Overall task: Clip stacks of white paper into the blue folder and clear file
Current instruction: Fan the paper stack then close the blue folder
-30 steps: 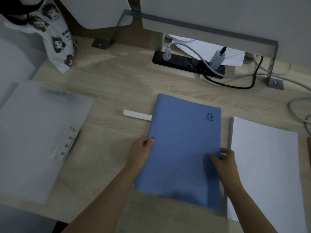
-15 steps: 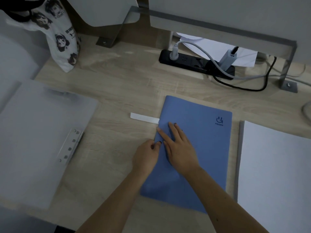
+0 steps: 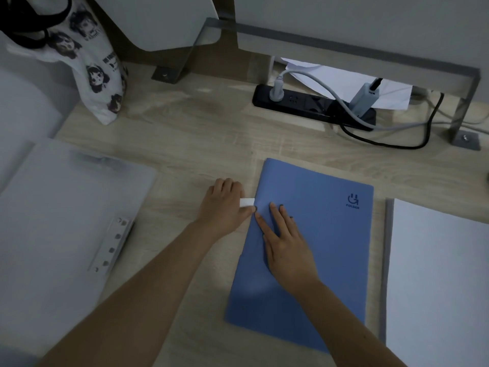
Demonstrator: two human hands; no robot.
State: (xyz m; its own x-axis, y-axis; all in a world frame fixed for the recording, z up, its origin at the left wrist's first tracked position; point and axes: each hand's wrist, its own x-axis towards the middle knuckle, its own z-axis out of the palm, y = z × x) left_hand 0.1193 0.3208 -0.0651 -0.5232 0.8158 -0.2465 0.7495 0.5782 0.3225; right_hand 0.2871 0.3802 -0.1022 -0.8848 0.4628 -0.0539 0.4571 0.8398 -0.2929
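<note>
Blue folder (image 3: 312, 247) lies closed on the desk (image 3: 206, 144), centre-right, spine side facing left. Right hand (image 3: 287, 245) lies flat on the cover near the spine, fingers spread and straight, gripping nothing; my read is it's pinning the folder so it doesn't slide. Left hand (image 3: 225, 205) is just off the spine edge, fingers curled around a white strip (image 3: 247, 202) that pokes out from the folder's left side. Probably the slide clip bar, being pulled or pushed along the spine; direction can't be told. Only the strip's short end shows, the rest is under the fingers, and where it meets the folder is hidden by the thumb. Paper stack (image 3: 436, 282) sits just right of the folder, with a grey edge along its left side, cut off at the right and bottom edges of the view. Clear file (image 3: 53, 221) is well apart on the left, lying open, with its clip bar (image 3: 111, 245) along the right edge; its left side is cut off. No paper visibly in either holder; the folder's inside is hidden. Light is dim, so fine detail is soft. Power strip (image 3: 312, 105) and a printed bag (image 3: 98, 75) at the back are clear of the work.
</note>
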